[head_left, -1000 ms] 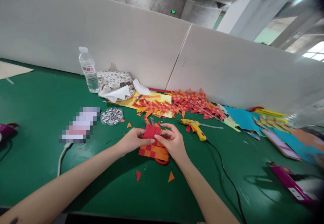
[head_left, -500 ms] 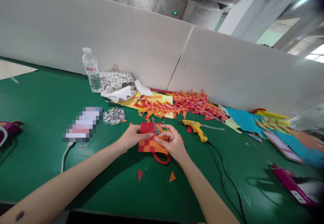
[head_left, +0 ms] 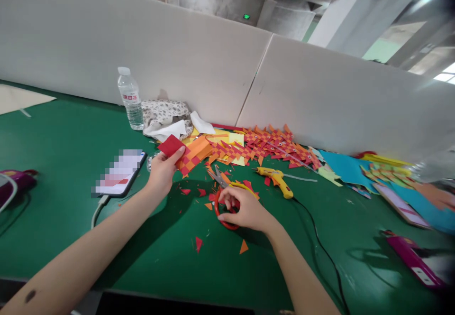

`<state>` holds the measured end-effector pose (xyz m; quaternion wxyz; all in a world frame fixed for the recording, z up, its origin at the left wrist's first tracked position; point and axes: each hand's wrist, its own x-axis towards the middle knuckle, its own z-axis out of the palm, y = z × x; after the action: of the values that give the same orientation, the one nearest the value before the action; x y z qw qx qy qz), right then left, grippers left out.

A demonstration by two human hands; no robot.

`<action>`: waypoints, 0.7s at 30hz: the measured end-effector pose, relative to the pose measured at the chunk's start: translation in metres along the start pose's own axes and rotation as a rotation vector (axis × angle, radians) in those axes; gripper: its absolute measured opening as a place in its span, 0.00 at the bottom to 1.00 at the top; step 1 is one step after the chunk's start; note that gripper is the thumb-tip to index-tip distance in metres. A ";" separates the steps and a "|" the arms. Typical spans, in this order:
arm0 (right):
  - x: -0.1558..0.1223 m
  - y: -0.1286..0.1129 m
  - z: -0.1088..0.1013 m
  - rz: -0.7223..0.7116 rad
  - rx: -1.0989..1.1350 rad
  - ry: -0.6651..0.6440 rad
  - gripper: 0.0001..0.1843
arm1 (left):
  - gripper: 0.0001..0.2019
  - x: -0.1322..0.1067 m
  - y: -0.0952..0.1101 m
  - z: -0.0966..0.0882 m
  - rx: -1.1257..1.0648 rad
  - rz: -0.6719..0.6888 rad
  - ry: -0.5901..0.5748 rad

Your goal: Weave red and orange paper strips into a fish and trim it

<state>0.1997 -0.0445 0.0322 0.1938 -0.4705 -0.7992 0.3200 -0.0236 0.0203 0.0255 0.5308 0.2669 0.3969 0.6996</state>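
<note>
My left hand (head_left: pixel 164 170) pinches a red and orange woven paper piece (head_left: pixel 194 156), raised over the table. Its upper left end is plain red; the rest shows a checkered weave with loose orange strips. My right hand (head_left: pixel 241 208) is curled over the scissors (head_left: pixel 217 178), its thumb and fingers on the red handle. The metal blades are parted and point away from me, and the yellow handle lies partly behind the hand. Red and orange paper scraps (head_left: pixel 202 192) lie scattered around the scissors.
A yellow glue gun (head_left: pixel 275 180) lies to the right, its cord trailing toward me. Finished checkered paper pieces (head_left: pixel 273 144) are heaped by the partition. Leftward are a phone (head_left: pixel 122 175) on a cable and a water bottle (head_left: pixel 131 100). Blue paper (head_left: pixel 346 169) lies at right.
My left hand has carried the woven paper piece up and left, tilting it. My right hand has let go of the paper and moved down onto the scissors' handle.
</note>
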 end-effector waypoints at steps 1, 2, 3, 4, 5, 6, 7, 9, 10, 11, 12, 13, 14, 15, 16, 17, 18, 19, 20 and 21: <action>0.000 0.000 0.000 -0.007 -0.027 -0.042 0.14 | 0.18 0.002 0.000 0.000 -0.022 -0.011 0.006; 0.000 0.000 0.001 -0.021 -0.051 -0.065 0.13 | 0.17 0.003 -0.001 -0.001 -0.040 -0.025 0.008; 0.001 0.001 0.001 -0.040 -0.082 -0.067 0.12 | 0.16 0.004 -0.002 -0.001 -0.053 -0.039 0.006; 0.002 0.003 0.001 -0.063 -0.125 -0.044 0.11 | 0.16 0.004 -0.004 -0.001 -0.062 -0.051 0.003; 0.004 0.004 0.001 -0.085 -0.177 0.002 0.09 | 0.15 0.004 -0.005 -0.001 -0.067 -0.058 -0.004; 0.006 0.006 0.001 -0.104 -0.231 0.069 0.07 | 0.15 0.003 -0.006 0.000 -0.067 -0.062 -0.012; 0.007 0.007 0.001 -0.114 -0.278 0.146 0.05 | 0.14 0.003 -0.007 0.000 -0.064 -0.063 -0.017; 0.008 0.007 0.002 -0.103 -0.283 0.285 0.04 | 0.14 0.002 -0.008 0.000 -0.057 -0.062 -0.019; 0.007 0.004 0.004 -0.082 -0.207 0.316 0.03 | 0.14 0.002 -0.008 0.000 -0.054 -0.062 -0.016; 0.005 0.000 0.006 -0.057 -0.079 0.292 0.02 | 0.14 0.002 -0.008 0.000 -0.053 -0.063 -0.014; 0.003 -0.006 0.010 -0.028 0.099 0.197 0.02 | 0.15 0.002 -0.008 0.000 -0.055 -0.064 -0.013; 0.000 -0.012 0.014 0.005 0.308 0.025 0.07 | 0.15 0.003 -0.008 0.000 -0.057 -0.067 -0.012; -0.003 -0.017 0.019 0.037 0.503 -0.249 0.13 | 0.15 0.003 -0.009 0.000 -0.059 -0.070 -0.014; -0.005 -0.022 0.024 0.079 0.651 -0.550 0.20 | 0.15 0.003 -0.009 -0.001 -0.060 -0.074 -0.016; -0.005 -0.025 0.029 0.127 0.747 -0.800 0.26 | 0.15 0.004 -0.009 -0.001 -0.059 -0.078 -0.016; -0.004 -0.026 0.034 0.162 0.808 -0.906 0.31 | 0.15 0.004 -0.009 -0.001 -0.059 -0.083 -0.017; -0.002 -0.024 0.037 0.178 0.841 -0.838 0.34 | 0.15 0.004 -0.009 -0.001 -0.058 -0.087 -0.017; 0.002 -0.020 0.039 0.170 0.845 -0.611 0.36 | 0.15 0.004 -0.008 -0.001 -0.057 -0.092 -0.018; 0.006 -0.016 0.040 0.147 0.793 -0.260 0.35 | 0.14 0.003 -0.008 -0.001 -0.055 -0.098 -0.014; 0.010 -0.011 0.039 0.120 0.691 0.082 0.33 | 0.14 0.003 -0.007 -0.001 -0.051 -0.105 -0.008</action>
<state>0.1642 -0.0525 0.0113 0.3544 -0.4358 -0.6063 0.5629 -0.0214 0.0238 0.0187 0.5749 0.2347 0.3903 0.6798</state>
